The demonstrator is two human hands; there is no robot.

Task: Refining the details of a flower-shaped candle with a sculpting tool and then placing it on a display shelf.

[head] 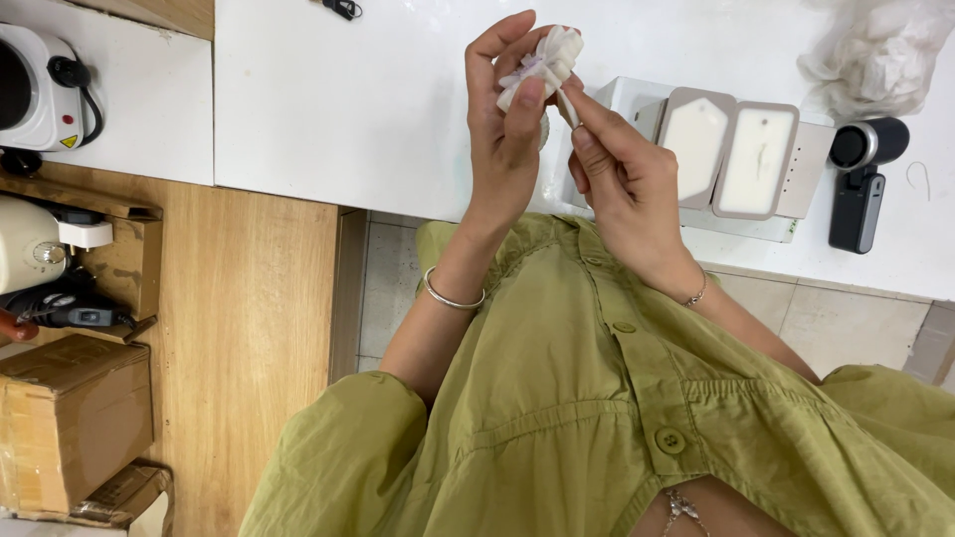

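while the left hand point(505, 129) pinches a white wax flower point(542, 62) upright, the right hand point(622, 179) grips a thin tool point(567, 107) against its underside.

Two pale moulds point(731, 159) filled with white wax sit side by side on the white table point(348, 99), right of centre. A black device point(863, 179) lies just right of them, with crumpled plastic point(875, 50) beyond it. At far left stand a white hotplate point(35, 85) and, nearer, a cardboard box point(70, 418).
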